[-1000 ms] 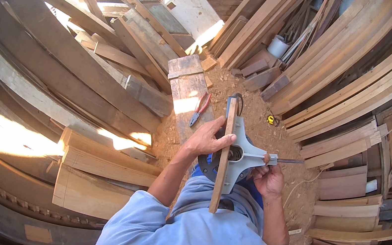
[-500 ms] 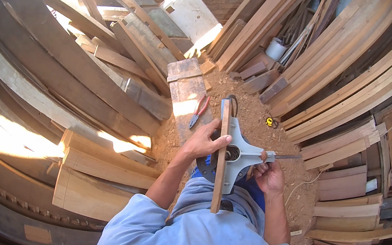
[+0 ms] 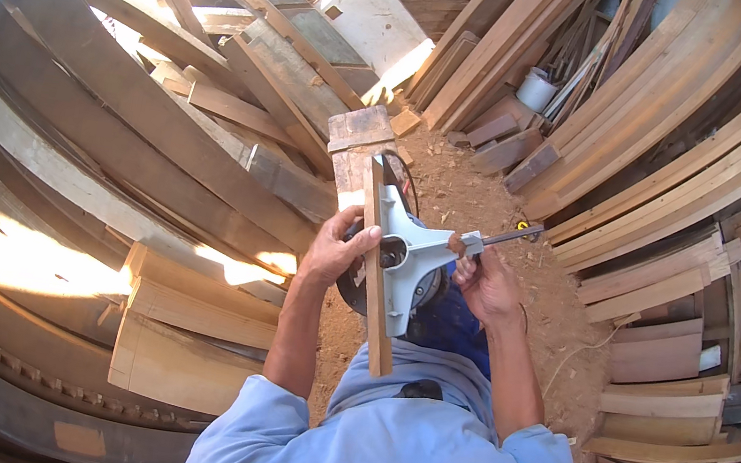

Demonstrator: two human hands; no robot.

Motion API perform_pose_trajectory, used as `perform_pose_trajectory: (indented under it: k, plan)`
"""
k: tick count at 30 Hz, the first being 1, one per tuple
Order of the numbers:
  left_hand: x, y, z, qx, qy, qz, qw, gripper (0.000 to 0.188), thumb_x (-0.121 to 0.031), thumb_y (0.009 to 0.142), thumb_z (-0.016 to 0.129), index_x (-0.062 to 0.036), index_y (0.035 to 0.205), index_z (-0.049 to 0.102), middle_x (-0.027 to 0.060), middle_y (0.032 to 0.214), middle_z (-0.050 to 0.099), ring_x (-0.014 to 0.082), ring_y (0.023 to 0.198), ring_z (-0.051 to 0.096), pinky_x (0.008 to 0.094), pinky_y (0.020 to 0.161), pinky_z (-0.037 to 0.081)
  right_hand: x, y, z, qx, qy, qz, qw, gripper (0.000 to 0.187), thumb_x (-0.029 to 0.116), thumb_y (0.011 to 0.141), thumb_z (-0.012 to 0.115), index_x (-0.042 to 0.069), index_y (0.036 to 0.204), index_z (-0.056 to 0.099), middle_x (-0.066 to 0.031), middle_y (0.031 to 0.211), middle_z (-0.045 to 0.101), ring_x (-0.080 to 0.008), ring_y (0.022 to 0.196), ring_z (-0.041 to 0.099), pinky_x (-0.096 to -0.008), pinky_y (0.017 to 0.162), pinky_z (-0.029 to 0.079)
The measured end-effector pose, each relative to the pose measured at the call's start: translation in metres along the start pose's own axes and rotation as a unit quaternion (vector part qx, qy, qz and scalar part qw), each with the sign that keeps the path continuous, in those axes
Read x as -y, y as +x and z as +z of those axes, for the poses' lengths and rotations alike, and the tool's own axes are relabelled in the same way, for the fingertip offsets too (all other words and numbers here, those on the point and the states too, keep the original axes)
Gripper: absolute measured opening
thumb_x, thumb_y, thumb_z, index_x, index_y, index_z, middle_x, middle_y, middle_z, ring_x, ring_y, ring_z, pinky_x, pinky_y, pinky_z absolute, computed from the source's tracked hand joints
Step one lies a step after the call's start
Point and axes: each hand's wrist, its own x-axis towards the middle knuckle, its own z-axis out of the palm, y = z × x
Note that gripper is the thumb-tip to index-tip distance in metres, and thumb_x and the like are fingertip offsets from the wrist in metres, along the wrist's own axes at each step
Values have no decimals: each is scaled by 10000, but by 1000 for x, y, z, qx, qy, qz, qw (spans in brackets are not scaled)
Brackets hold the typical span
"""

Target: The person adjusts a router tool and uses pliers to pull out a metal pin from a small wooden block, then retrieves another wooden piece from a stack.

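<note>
A power tool with a round black base [image 3: 349,291], which looks like a router, is held above my lap. Fixed across it are a pale grey three-armed metal guide [image 3: 430,243] and a narrow wooden strip [image 3: 374,294]. My left hand [image 3: 328,249] is closed round the base's left side, thumb over the strip. At the guide's right arm, my right hand [image 3: 490,288] has its fingers curled in, pinching just below the socket; what lies between them is hidden. A dark metal rod [image 3: 514,236] sticks out of that socket to the right.
A worn board [image 3: 362,126] lies on the sawdust-covered floor [image 3: 453,182], ahead of the tool. A black cord [image 3: 412,185] loops from the tool's far end. A yellow tape measure [image 3: 524,226] lies behind the rod's tip. Timber stacks [image 3: 188,315] crowd both sides; a white bucket [image 3: 536,91] stands far right.
Both hands have shifted left with the tool, which has turned so the strip slants and the rod points up to the right. The red-handled pliers on the board are now hidden.
</note>
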Motion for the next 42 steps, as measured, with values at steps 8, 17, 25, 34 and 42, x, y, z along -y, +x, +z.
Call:
perform_pose_trajectory:
  k: [8, 17, 25, 34, 42]
  plan:
    - [20, 24, -39, 3, 84, 29, 996, 638, -281, 771, 859, 2, 1295, 630, 94, 1170, 687, 150, 1020, 646, 311, 929, 513, -64, 38, -41, -24, -42, 15, 999, 318, 355, 1055, 560, 57, 1041, 671, -61, 920, 721, -71, 695, 593, -254, 622, 530]
    - [45, 30, -31, -19, 155, -57, 986, 655, -364, 781, 822, -20, 1305, 633, 156, 1244, 669, 254, 1187, 602, 401, 1021, 464, -68, 33, -64, -71, -55, 91, 992, 354, 385, 1061, 548, 68, 1060, 707, 16, 779, 643, -65, 641, 512, -237, 571, 461]
    - [29, 40, 24, -77, 429, -7, 900, 560, -429, 834, 708, -93, 1271, 608, 247, 1258, 611, 435, 1180, 595, 490, 1006, 474, -78, 31, -93, -69, 144, 141, 977, 359, 450, 979, 638, 109, 1055, 721, 17, 837, 671, -135, 737, 606, -295, 641, 511]
    - [30, 44, 17, -84, 432, 79, 894, 474, -325, 798, 698, -46, 1177, 645, 189, 1163, 642, 401, 1087, 628, 476, 917, 503, -91, 30, -91, -28, 190, 98, 976, 405, 476, 982, 642, 90, 1078, 717, 15, 893, 702, -97, 742, 595, -276, 692, 496]
    - [38, 46, 12, -85, 439, 82, 891, 490, -320, 782, 701, -35, 1178, 649, 201, 1186, 646, 400, 1105, 632, 472, 940, 504, -94, 27, -85, -36, 223, 111, 968, 432, 485, 987, 631, 70, 1085, 701, 17, 826, 669, -88, 711, 571, -257, 663, 483]
